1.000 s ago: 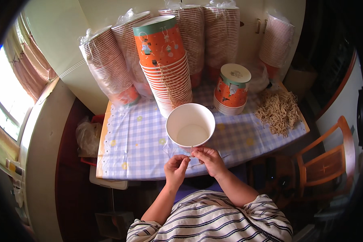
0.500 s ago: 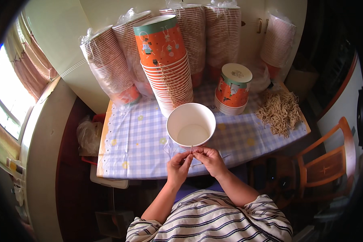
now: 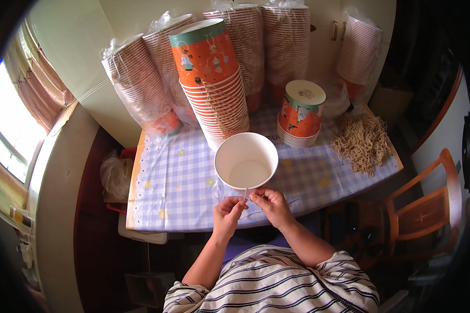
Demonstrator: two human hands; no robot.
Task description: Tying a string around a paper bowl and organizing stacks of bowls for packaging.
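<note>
A white-lined paper bucket (image 3: 247,160) stands upright on the table before me, its mouth tilted slightly my way. At its near rim a short piece of thin cord (image 3: 246,192) hangs down. My left hand (image 3: 227,215) pinches the cord's lower end just left of the rim's middle. Close beside it, my right hand (image 3: 271,206) has thumb and forefinger pinched at the cord too, right against the bucket's near side. Behind the bucket rises a tall stack of orange and green paper buckets (image 3: 214,94), nested upside down, with tan cord handles hanging down its side.
A shorter stack of orange buckets (image 3: 301,115) stands to the right. Beyond it lies a heap of tan cords (image 3: 361,144). Plastic-wrapped bucket stacks (image 3: 141,83) line the back. A checked cloth (image 3: 177,182) covers the table; a wooden chair (image 3: 420,208) stands at the right.
My hands have moved slightly apart, the left one down and to the left. More of the cord shows between them at the rim. The bucket has stayed in place.
</note>
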